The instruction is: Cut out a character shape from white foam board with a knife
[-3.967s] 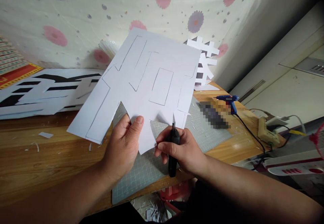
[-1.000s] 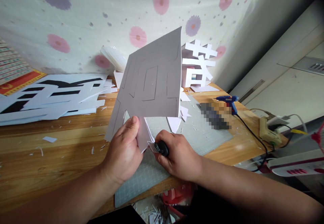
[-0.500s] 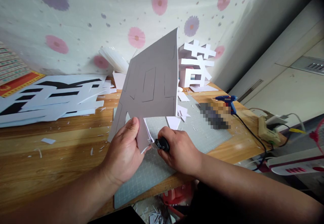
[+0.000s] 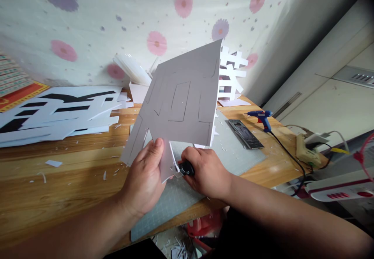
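A large pale board [image 4: 187,99] with thin dark outlines drawn on it is held up, tilted, above the grey cutting mat [image 4: 163,212]. My left hand [image 4: 146,177] pinches a narrow lower strip of the board, thumb on the near face. My right hand [image 4: 206,171] is closed round a black-handled cutter [image 4: 186,168]. The cutter's tip meets the right edge of that strip, where a thin sliver curls away. The blade itself is mostly hidden.
Cut sheets with black shapes [image 4: 70,109] lie at the left. White cut-out characters [image 4: 232,75] stand at the back right. A blue glue gun [image 4: 263,118], a dark flat device [image 4: 246,134] and a power strip [image 4: 306,149] are on the right.
The board has tilted and swung to the right, covering more of the white characters. Both hands keep their grips and have shifted only slightly.
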A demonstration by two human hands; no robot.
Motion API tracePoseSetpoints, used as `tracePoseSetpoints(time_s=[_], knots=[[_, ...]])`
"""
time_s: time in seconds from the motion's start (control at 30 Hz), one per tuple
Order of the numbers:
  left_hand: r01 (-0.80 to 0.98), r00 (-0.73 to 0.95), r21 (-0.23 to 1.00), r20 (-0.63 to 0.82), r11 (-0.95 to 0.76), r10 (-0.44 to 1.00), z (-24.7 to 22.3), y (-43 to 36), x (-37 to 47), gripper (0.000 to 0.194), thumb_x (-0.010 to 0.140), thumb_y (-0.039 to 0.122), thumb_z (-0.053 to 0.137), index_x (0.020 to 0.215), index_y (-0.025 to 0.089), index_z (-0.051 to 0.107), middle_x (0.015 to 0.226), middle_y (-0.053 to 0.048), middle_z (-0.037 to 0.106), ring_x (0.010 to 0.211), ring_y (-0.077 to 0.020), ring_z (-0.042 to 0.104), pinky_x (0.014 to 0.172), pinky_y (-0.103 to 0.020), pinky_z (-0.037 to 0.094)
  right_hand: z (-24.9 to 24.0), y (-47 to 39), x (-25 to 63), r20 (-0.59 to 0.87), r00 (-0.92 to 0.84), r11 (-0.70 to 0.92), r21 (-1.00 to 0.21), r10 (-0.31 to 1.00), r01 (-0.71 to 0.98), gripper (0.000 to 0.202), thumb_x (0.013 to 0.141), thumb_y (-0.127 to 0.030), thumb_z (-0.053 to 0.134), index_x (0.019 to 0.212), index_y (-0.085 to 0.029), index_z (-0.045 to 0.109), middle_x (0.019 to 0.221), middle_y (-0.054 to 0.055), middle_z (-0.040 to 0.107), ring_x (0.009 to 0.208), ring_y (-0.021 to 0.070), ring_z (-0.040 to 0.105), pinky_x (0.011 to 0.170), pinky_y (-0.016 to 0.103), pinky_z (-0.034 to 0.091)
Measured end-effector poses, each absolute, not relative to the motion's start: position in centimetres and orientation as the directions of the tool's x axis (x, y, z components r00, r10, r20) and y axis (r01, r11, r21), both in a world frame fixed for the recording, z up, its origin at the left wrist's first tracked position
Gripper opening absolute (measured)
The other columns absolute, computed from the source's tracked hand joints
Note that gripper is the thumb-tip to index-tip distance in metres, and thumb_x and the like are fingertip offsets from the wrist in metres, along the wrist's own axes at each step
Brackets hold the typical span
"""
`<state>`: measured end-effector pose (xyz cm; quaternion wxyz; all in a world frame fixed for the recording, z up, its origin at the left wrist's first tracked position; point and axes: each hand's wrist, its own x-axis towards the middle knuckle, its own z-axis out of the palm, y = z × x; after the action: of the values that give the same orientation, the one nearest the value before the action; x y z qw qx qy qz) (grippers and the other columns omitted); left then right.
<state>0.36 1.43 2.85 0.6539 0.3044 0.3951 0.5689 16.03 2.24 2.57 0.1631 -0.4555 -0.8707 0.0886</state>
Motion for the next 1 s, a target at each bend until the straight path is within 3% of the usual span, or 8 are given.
tracePoseSetpoints(time_s=[0.17, 0.27, 0.47, 0.6, 0.7, 1.0], knots=[[-0.488, 0.024, 0.856, -0.182, 0.170, 0.983, 3.0, 1.3, 0.5, 0.061, 0.051, 0.066, 0.093, 0.064, 0.021, 0.053, 0.054, 0.005, 0.052, 0.051, -0.0114, 0.046, 0.044, -0.022, 0.044, 2.1, 2.3, 16.0, 0.219, -0.535, 0.577, -0.253, 0.816, 0.777, 0.013, 0.085, -0.028, 0.055, 0.094, -0.019, 0.058, 0.080, 0.010, 0.074, 0.067, 0.0229, 0.067, 0.060, 0.032, 0.045], [-0.487, 0.026, 0.858, -0.168, 0.160, 0.985, 2.7, 1.1, 0.7, 0.056, 0.057, 0.064, 0.091, 0.068, 0.021, 0.056, 0.058, 0.004, 0.055, 0.053, -0.0119, 0.049, 0.047, -0.023, 0.044, 1.6, 2.7, 16.2, 0.260, -0.518, 0.575, -0.250, 0.815, 0.779, 0.013, 0.087, -0.029, 0.056, 0.095, -0.020, 0.060, 0.081, 0.009, 0.073, 0.068, 0.0228, 0.067, 0.061, 0.032, 0.048], [-0.480, 0.053, 0.873, -0.075, 0.091, 0.996, 2.0, 0.6, 1.0, 0.046, 0.066, 0.059, 0.089, 0.071, 0.022, 0.062, 0.058, 0.006, 0.053, 0.052, -0.0100, 0.045, 0.051, -0.023, 0.043, 0.4, 3.9, 16.9, 0.452, -0.502, 0.640, -0.233, 0.738, 0.732, 0.019, 0.090, -0.028, 0.054, 0.104, -0.021, 0.064, 0.113, 0.012, 0.073, 0.106, 0.0282, 0.067, 0.090, 0.040, 0.052], [-0.496, 0.035, 0.862, -0.103, 0.107, 0.994, 2.4, 0.9, 0.7, 0.048, 0.062, 0.059, 0.091, 0.076, 0.021, 0.065, 0.065, 0.004, 0.057, 0.061, -0.0121, 0.050, 0.055, -0.023, 0.046, 0.5, 3.2, 17.3, 0.384, -0.515, 0.632, -0.307, 0.767, 0.712, 0.012, 0.088, -0.030, 0.056, 0.096, -0.022, 0.061, 0.091, 0.006, 0.072, 0.081, 0.0212, 0.066, 0.071, 0.031, 0.050], [-0.495, 0.034, 0.861, -0.112, 0.114, 0.993, 2.6, 1.2, 0.4, 0.051, 0.061, 0.060, 0.091, 0.069, 0.020, 0.060, 0.063, 0.004, 0.056, 0.061, -0.0117, 0.047, 0.056, -0.022, 0.045, 0.4, 2.6, 17.3, 0.390, -0.581, 0.698, -0.340, 0.714, 0.630, 0.009, 0.086, -0.030, 0.053, 0.089, -0.023, 0.057, 0.076, 0.002, 0.067, 0.065, 0.0174, 0.060, 0.059, 0.027, 0.045], [-0.525, 0.073, 0.838, -0.126, 0.146, 0.989, 2.4, 1.0, 0.4, 0.051, 0.063, 0.059, 0.090, 0.070, 0.021, 0.057, 0.063, 0.005, 0.053, 0.057, -0.0108, 0.045, 0.049, -0.022, 0.041, 0.6, 2.4, 16.9, 0.452, -0.608, 0.756, -0.336, 0.652, 0.561, 0.008, 0.086, -0.029, 0.049, 0.088, -0.023, 0.052, 0.073, 0.002, 0.062, 0.064, 0.0175, 0.057, 0.055, 0.027, 0.042]])
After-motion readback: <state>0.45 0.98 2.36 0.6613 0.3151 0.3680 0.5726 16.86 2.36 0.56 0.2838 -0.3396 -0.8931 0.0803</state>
